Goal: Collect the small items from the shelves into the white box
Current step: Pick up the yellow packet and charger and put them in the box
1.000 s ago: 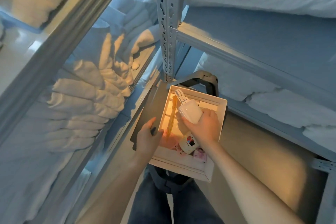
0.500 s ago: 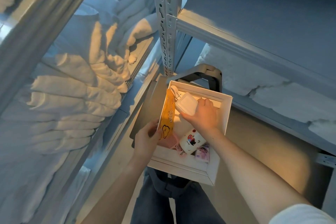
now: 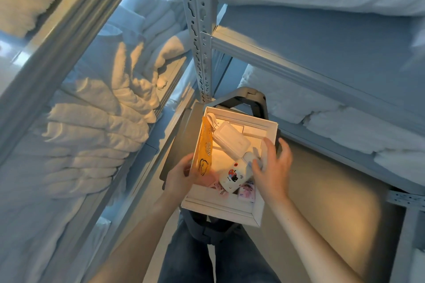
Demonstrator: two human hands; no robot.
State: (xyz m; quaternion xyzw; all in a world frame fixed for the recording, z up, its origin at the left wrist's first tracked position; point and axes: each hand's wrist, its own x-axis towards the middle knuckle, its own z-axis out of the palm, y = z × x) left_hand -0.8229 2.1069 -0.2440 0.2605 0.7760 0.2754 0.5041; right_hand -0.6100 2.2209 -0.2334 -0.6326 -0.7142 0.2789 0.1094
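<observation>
The white box (image 3: 220, 210) sits in front of me, resting on a dark stand. My left hand (image 3: 181, 174) grips its left wall. Inside lie a white rectangular charger (image 3: 231, 141) with a loop strap, a yellow packet (image 3: 204, 149) leaning on the left wall, a small white device with a cartoon print (image 3: 232, 178) and pink packets (image 3: 247, 192). My right hand (image 3: 272, 167) hovers over the box's right side with fingers spread, holding nothing.
Grey metal shelving surrounds me, with a slotted upright post (image 3: 197, 30) just behind the box. Folded white towels (image 3: 96, 126) fill the left shelves and white bedding (image 3: 322, 119) the right ones. My legs (image 3: 216, 257) are below the box.
My right hand has let go of the white charger, which now lies in the box, and has drawn back toward the right. The yellow packet now stands along the left wall.
</observation>
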